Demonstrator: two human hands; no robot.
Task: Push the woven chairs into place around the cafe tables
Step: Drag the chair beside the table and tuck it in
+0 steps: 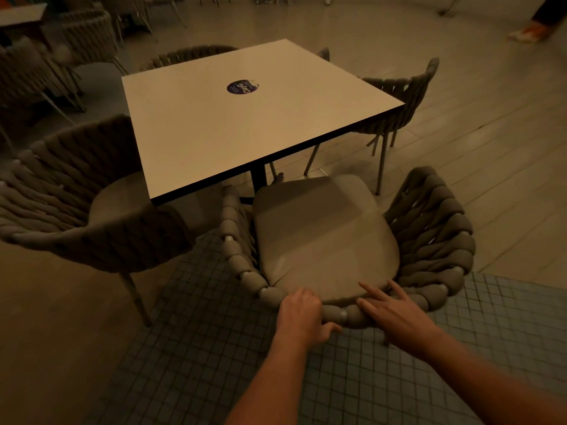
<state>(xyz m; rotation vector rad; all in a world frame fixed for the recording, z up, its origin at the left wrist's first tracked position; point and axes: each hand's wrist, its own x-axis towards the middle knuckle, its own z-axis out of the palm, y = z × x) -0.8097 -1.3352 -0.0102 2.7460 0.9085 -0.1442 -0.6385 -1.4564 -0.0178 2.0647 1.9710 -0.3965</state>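
So we're standing right behind the nearest woven chair [346, 240], both hands on the top of its backrest. Our left hand [302, 317] is curled over the padded rim, fingers wrapped down the inside and thumb on the outer side, so it's got a proper grip. Our right hand [395, 311] lies flat on the rim just beside it, fingers straight and spread, pointing toward 11 o'clock, not gripping anything. The chair's seat cushion [322, 237] sits at 6 o'clock from the square tabletop [245, 124], front edge near the table's corner but not tucked under. There's a round dark sticker [242, 86] near the middle of the tabletop. Another woven chair [76, 204] sits at 9 o'clock, seat partly under the tabletop, one more [402, 99] at 3 o'clock, and a fourth [187, 55] peeks out at 12 o'clock.
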